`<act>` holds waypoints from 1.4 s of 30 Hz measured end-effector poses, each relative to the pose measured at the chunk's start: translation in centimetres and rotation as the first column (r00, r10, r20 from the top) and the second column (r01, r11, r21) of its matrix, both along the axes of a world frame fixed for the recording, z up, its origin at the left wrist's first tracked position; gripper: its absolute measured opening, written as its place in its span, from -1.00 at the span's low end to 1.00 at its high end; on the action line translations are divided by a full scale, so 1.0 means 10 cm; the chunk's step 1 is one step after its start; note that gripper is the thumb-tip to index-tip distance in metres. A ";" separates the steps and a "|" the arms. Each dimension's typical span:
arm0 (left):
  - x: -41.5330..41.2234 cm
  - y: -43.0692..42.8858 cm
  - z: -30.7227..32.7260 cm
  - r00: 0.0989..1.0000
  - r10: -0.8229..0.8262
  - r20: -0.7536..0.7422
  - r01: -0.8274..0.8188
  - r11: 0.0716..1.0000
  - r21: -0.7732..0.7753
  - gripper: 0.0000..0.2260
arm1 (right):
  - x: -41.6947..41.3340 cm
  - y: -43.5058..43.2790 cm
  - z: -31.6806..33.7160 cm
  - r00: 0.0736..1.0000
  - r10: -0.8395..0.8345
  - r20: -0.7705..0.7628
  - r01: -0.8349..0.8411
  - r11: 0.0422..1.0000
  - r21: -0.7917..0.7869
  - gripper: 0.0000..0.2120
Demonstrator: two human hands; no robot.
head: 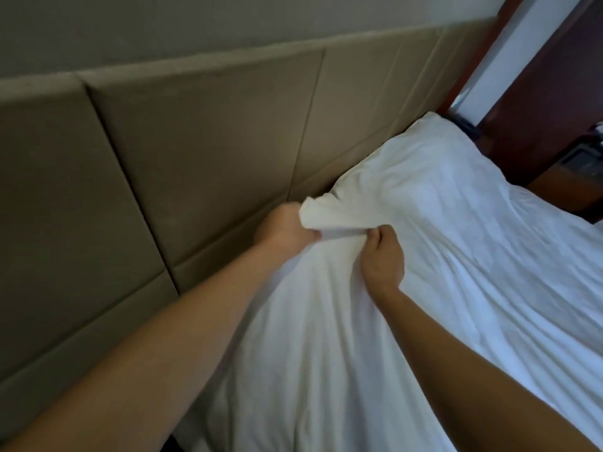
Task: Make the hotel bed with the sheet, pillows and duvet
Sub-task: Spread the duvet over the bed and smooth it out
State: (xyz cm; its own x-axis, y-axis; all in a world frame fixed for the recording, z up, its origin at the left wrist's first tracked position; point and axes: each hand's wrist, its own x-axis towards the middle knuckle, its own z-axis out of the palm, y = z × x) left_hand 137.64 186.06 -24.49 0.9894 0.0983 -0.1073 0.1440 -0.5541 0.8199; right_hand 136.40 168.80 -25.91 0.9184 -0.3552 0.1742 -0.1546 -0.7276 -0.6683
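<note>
1. The left hand (284, 227), fingers curled, grips the cream corner (321, 208) of the white bedding (440, 262), right against the headboard (195, 141).
2. The right hand (382, 256) pinches the bedding's fold, slightly farther from the headboard.
3. The bedding lies along the headboard's base.

Single head-worn view, tilted, looking forward and down at close range: left hand (283, 227) and right hand (382, 260) mid-frame on bedding (440, 256), headboard (195, 141) beyond them.

Padded headboard (195, 141) walls off left; room open above bedding (456, 256), seemingly.
</note>
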 end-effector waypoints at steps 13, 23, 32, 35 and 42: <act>-0.92 1.15 0.11 0.958 0.174 -0.227 -0.065 0.905 0.421 -0.41 | -0.51 0.57 0.02 0.883 0.428 -0.195 -0.458 0.876 -0.149 -0.78; -1.67 1.44 -1.24 0.662 -0.093 -0.744 0.346 0.918 0.193 -0.30 | -0.75 1.03 -1.19 0.360 0.513 -0.779 -0.800 0.599 0.024 -0.35; -1.78 1.81 -1.18 0.877 0.247 -0.411 0.133 0.698 0.704 -0.80 | -0.89 1.11 -1.20 0.404 0.571 -0.714 -0.857 0.510 -0.077 -0.45; -1.78 1.69 -1.25 0.859 0.316 -0.402 0.144 0.604 0.784 -0.80 | -0.95 1.04 -1.14 0.319 0.639 -0.700 -0.856 0.511 0.076 -0.47; -1.76 1.35 -1.17 0.825 0.307 -0.474 0.124 0.721 0.682 -0.62 | -1.19 0.49 -0.94 0.483 0.644 -0.594 -0.658 0.714 0.240 -0.59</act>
